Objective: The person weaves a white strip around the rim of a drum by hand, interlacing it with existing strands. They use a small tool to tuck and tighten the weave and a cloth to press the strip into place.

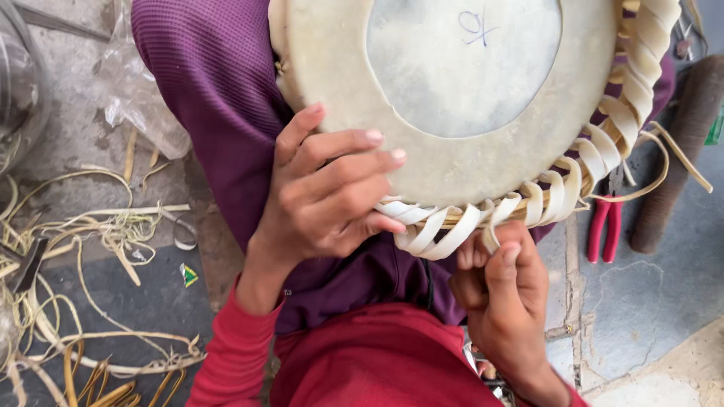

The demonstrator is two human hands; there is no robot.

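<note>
A round drum head [452,98] of pale hide rests on my lap, a lighter disc at its middle with a small blue ink mark. Cream hide straps [543,200] are woven around its rim in a braid. My left hand [324,196] lies against the near edge of the drum, fingers spread over the rim and the straps. My right hand [501,290] is below the rim, thumb and fingers pinched on one strap end [490,237].
Red-handled pliers [603,226] lie on the stone floor to the right, beside a dark cylinder [679,151]. Loose hide strips and scraps [83,286] are piled on the left. A crumpled clear plastic bag [136,90] sits at the upper left.
</note>
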